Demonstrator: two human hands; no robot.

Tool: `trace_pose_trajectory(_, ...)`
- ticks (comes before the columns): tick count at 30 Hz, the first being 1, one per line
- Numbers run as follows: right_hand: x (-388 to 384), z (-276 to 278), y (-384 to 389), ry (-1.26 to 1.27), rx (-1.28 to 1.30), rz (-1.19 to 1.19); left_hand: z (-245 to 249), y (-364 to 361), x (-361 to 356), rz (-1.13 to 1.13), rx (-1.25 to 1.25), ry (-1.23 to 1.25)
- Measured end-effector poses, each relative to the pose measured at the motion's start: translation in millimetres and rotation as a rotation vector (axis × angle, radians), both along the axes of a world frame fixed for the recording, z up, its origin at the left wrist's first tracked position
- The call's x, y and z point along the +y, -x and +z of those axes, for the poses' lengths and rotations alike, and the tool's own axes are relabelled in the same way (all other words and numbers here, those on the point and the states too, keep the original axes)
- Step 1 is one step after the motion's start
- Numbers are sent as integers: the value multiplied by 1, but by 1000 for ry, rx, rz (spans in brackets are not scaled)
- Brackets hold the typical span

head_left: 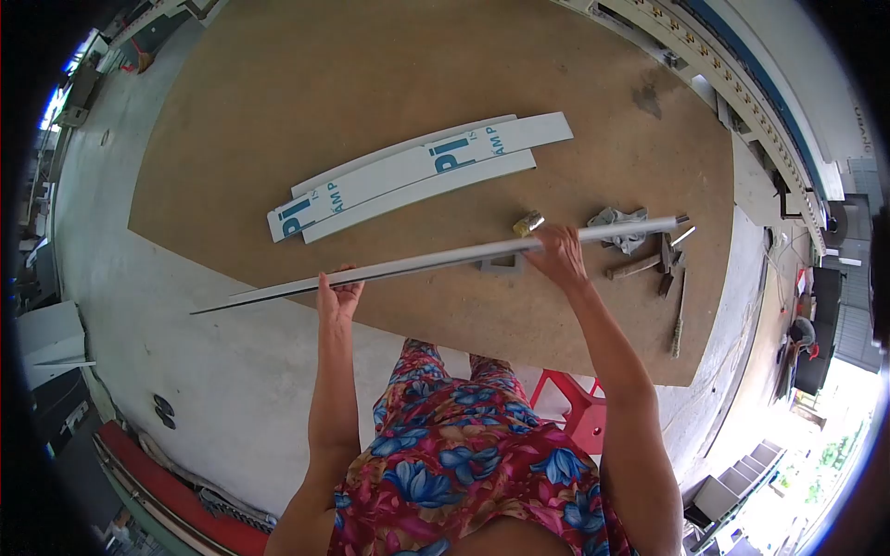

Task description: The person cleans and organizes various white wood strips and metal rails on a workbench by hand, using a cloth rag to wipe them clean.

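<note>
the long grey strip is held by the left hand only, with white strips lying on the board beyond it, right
No: both hold the strip, left hand and right hand, as the head view shows. The white strips do lie on the board.

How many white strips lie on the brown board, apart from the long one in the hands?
3. They lie side by side on the board: a narrow strip farthest away, the printed strip in the middle, a plain strip nearest. Others may be hidden beneath.
</note>
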State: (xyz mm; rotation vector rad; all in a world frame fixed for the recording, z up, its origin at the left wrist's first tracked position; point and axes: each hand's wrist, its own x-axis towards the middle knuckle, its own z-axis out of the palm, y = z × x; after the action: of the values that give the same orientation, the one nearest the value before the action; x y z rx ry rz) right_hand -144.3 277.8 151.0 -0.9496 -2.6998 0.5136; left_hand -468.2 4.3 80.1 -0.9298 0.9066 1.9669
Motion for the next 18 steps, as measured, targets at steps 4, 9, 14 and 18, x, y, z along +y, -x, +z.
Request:
trace_pose_trajectory(4, 28, -1, 60, -110, -12, -113, 2, 31, 27, 79, 33, -32)
trace_pose_trajectory(9, 34, 7, 106, -100, 68, -301, -23, 72, 60, 88, 87, -13)
trace_pose_trajectory(14, 8, -43, 92, 199, -99, -326, -51, 99, 91, 88, 49, 70)
trace_pose_trajectory(18, -22, -69, 81, 431, -115, -322, -62, 105, 99, -33, 85, 130)
